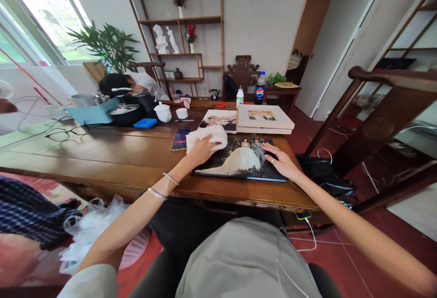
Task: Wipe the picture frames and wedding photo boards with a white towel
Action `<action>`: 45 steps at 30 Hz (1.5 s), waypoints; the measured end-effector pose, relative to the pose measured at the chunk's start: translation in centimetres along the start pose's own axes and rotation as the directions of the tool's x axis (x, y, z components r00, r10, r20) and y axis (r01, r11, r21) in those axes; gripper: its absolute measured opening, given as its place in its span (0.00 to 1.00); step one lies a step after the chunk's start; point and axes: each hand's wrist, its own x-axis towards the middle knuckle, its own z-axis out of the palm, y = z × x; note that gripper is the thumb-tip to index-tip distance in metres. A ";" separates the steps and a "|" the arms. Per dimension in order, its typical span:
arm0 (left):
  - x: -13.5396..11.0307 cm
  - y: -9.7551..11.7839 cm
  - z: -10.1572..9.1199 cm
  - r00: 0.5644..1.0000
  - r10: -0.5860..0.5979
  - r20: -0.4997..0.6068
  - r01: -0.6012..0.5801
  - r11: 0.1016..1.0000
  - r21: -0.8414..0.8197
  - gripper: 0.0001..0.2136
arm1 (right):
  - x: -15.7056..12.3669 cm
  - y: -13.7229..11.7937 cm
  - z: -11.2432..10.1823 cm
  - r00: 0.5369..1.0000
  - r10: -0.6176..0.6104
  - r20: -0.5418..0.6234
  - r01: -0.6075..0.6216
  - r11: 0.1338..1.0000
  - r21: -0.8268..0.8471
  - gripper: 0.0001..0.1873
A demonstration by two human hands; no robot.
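A folded white cloth lies under my left hand, whose fingers press and curl over it at the upper left corner of a wedding photo album. The album lies flat near the table's front edge; its dark cover shows a couple, with a long white dress spread to the left. My right hand rests on the album's right side, fingers stretched out and holding nothing. Behind the album are a second photo book and a white framed picture box. A phone-like dark item sits left of the cloth.
On the wooden table stand a cola bottle, a small white bottle, red scissors, a white lidded pot, a blue box and glasses. Another person leans at the far side. A chair stands right.
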 end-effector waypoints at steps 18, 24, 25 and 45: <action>1.9 9.2 -2.0 0.958 0.287 -0.013 -0.286 0.948 -0.140 0.16 | -0.1 0.3 -0.1 0.998 -0.019 0.057 0.020 1.000 -0.010 0.21; 9.0 11.0 -3.1 0.914 0.385 -0.129 -0.406 0.870 -0.279 0.16 | -0.3 0.1 -0.2 0.994 -0.046 0.097 0.054 0.995 -0.080 0.23; 10.1 11.3 -3.1 0.911 0.402 -0.093 -0.411 0.864 -0.292 0.17 | -0.3 0.1 -0.2 0.994 -0.047 0.096 0.055 0.995 -0.086 0.23; 1.4 -1.2 -2.3 0.986 0.160 0.052 -0.154 0.983 -0.103 0.17 | -0.4 -0.2 -0.1 0.995 -0.034 0.092 0.039 0.998 -0.057 0.22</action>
